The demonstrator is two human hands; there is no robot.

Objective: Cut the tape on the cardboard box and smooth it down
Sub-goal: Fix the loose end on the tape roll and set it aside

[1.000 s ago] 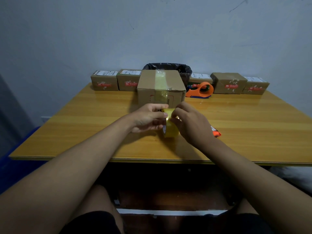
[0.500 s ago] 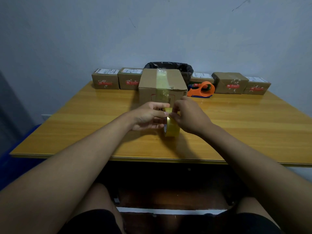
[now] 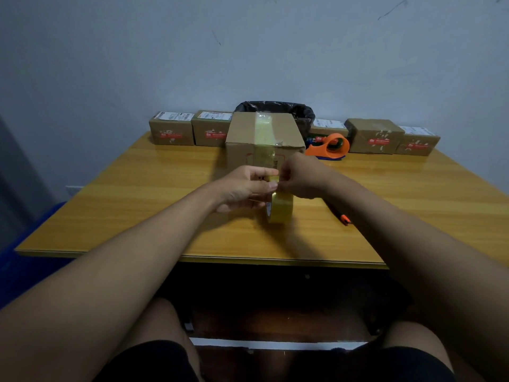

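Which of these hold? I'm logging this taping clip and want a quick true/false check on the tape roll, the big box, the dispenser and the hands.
1. The tape roll stands on edge on the table. True.
2. The cardboard box has no tape on it. False: a strip runs over its top and down its front.
3. The orange tape dispenser is in the right hand. False: it sits on the table, right of the box.
4. The left hand and right hand meet at the roll's top. True.
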